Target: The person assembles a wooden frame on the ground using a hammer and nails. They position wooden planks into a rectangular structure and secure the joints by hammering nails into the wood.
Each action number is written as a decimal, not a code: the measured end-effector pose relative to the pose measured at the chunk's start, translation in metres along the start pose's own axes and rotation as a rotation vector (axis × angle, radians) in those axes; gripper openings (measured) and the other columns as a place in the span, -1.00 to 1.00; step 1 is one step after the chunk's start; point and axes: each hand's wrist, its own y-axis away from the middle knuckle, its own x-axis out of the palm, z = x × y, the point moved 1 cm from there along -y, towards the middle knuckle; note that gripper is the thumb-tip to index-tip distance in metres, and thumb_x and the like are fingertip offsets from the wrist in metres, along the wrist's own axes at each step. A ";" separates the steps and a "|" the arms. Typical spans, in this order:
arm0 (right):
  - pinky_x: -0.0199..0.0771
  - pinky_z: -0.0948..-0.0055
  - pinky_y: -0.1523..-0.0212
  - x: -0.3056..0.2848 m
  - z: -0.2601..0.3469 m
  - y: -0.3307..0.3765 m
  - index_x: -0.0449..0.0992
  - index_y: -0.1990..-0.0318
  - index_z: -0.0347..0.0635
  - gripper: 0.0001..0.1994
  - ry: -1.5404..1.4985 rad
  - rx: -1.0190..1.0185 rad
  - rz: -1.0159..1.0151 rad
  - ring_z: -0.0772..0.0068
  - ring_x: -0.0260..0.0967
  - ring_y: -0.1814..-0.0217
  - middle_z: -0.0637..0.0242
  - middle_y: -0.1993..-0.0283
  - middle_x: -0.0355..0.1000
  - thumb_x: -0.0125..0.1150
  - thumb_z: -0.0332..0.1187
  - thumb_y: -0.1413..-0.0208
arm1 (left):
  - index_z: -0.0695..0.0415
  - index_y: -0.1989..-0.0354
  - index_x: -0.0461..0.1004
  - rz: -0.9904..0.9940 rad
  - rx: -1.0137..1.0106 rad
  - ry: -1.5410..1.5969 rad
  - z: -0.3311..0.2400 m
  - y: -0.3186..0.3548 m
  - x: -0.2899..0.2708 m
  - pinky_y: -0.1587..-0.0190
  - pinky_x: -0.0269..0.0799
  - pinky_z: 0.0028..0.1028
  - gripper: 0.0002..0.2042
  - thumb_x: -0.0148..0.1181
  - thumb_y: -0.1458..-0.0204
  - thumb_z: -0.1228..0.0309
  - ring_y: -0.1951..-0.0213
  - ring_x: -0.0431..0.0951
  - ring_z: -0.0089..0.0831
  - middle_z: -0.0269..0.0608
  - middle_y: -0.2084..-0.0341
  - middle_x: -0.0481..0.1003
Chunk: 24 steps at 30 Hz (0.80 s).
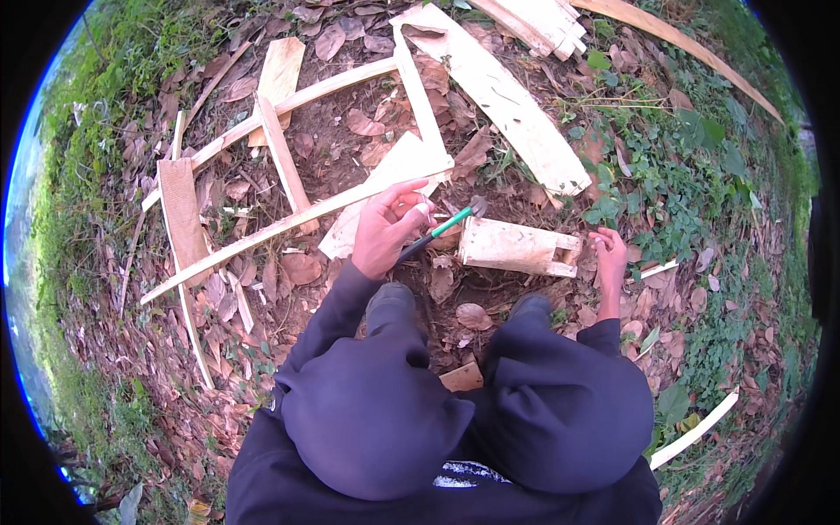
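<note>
My left hand (391, 226) is raised in the middle of the view, its fingers curled and thumb drawn in; whether something small sits between them does not show. Just right of it lies a hammer (448, 224) with a green and black handle, its head towards a short wooden box-like piece (516, 247) with a notched right end. Beside that end is my right hand (610, 255), fingers bent in a loose pinch, its contents too small to make out. Past my left hand, a long wooden strip (302, 220) runs along the near side of a frame of nailed-looking strips.
A wide pale board (503, 101) lies at the far side, with stacked boards (538, 24) behind it. A curved strip (691, 51) spans the far right. Dry leaves, soil and green plants (700, 149) cover the ground. Another strip (696, 429) lies near right.
</note>
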 end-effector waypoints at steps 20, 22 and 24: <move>0.14 0.71 0.48 0.069 0.034 -0.021 0.50 0.20 -0.25 -0.84 -0.164 0.110 0.344 0.75 0.14 0.51 0.51 0.48 0.32 -0.06 -0.51 -0.22 | 0.20 0.24 0.38 0.015 -0.033 -0.003 0.018 0.026 -0.044 0.46 0.33 -0.67 -0.85 -0.11 -0.06 0.60 0.46 0.43 -0.65 -0.37 0.43 0.41; 0.09 0.70 0.49 0.070 0.048 -0.033 0.51 0.23 -0.23 -0.86 -0.136 0.081 0.334 0.77 0.11 0.51 0.54 0.51 0.28 -0.01 -0.47 -0.24 | 0.18 0.27 0.38 -0.030 -0.015 -0.036 0.020 0.044 -0.061 0.49 0.23 -0.68 -0.85 -0.13 -0.04 0.61 0.53 0.33 -0.70 -0.41 0.46 0.38; 0.04 0.69 0.49 0.077 0.086 -0.041 0.51 0.25 -0.24 -0.88 0.010 -0.047 0.329 0.77 0.06 0.51 0.57 0.51 0.25 0.03 -0.43 -0.25 | 0.20 0.34 0.38 -0.152 -0.033 -0.048 0.034 0.067 -0.085 0.46 0.22 -0.63 -0.89 -0.10 -0.04 0.58 0.52 0.29 -0.68 -0.42 0.52 0.32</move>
